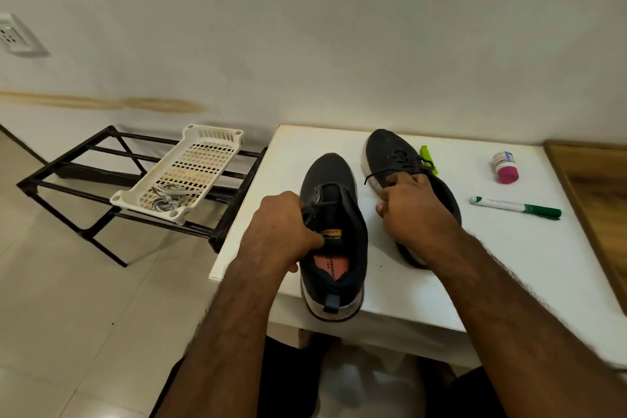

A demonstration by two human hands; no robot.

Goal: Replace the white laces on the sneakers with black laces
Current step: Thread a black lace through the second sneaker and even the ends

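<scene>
Two dark sneakers stand on a white table [475, 248], toes pointing away from me. The left sneaker [330, 176] sits at the table's front edge, its heel overhanging; my left hand [281, 231] grips its side and black lace near the tongue. The right sneaker [386, 149] lies further back with black laces [400, 159] threaded through it. My right hand [414, 207] holds this sneaker at its opening, fingers curled over the upper. A bundle of white laces [166, 198] lies in a white plastic tray [203, 142].
The tray rests on a black metal rack [68, 176] left of the table, above a tiled floor. On the table's right part lie a green marker [515, 207], a small pink-capped bottle [505, 166] and a lime-green clip [429, 158]. A wooden panel [597, 180] borders the right.
</scene>
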